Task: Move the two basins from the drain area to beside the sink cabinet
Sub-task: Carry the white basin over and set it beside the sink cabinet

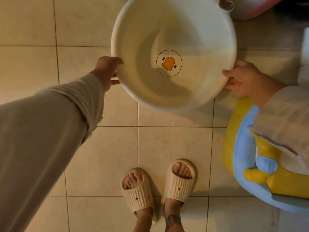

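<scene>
A large round white basin [138,30] with an orange duck print on its bottom is held above the tiled floor, open side up. My left hand [107,70] grips its rim on the left, thumb over the edge and fingers underneath. On the opposite side my right hand [240,77] clamps the rim the same way. A second, pink-rimmed basin [254,11] shows partly at the top right edge, just beyond the white one.
Beige floor tiles [50,61] fill the left and middle. My two feet in cream slippers [158,186] stand below the basin. A blue and yellow plastic child's seat [242,164] sits on the floor at the right. Something white [305,47] is at the right edge.
</scene>
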Demonstrator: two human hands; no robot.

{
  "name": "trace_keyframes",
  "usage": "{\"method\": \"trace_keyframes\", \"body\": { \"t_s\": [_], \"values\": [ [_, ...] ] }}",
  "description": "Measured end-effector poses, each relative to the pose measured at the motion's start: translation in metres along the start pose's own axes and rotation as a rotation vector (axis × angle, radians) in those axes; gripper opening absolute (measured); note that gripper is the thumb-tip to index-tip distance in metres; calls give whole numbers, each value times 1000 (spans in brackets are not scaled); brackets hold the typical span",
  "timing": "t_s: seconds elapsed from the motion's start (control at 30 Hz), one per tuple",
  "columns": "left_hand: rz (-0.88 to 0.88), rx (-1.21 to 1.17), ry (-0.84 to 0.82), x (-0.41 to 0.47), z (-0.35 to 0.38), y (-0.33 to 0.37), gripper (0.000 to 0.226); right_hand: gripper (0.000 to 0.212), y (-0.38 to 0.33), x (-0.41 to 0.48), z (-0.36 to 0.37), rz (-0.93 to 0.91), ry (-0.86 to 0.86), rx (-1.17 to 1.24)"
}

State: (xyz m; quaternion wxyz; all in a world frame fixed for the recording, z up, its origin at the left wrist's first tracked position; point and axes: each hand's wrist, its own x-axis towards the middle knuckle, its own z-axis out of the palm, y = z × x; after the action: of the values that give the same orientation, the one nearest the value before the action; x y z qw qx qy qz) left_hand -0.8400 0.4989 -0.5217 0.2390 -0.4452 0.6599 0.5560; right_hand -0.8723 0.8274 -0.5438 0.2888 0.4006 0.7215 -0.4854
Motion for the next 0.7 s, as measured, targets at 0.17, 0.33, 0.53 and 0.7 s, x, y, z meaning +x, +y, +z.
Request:
{"method": "trace_keyframes", "body": {
  "t_s": [0.17,0.33,0.53,0.7],
  "values": [
    [-26,105,-13,-20,-10,-11,42,45,12,-18,4,30,33,-48],
    [-156,91,-111,-101,-30,-48,28,38,53,-93,-1,36,84,-328],
    [-450,13,-112,-265,-92,-115,21,16,106,-264,-21,174,-86,-245],
    [-613,57,-68,-398,-145,-139,12,22,124,-405,-62,220,-181,-384]
  ]
}}
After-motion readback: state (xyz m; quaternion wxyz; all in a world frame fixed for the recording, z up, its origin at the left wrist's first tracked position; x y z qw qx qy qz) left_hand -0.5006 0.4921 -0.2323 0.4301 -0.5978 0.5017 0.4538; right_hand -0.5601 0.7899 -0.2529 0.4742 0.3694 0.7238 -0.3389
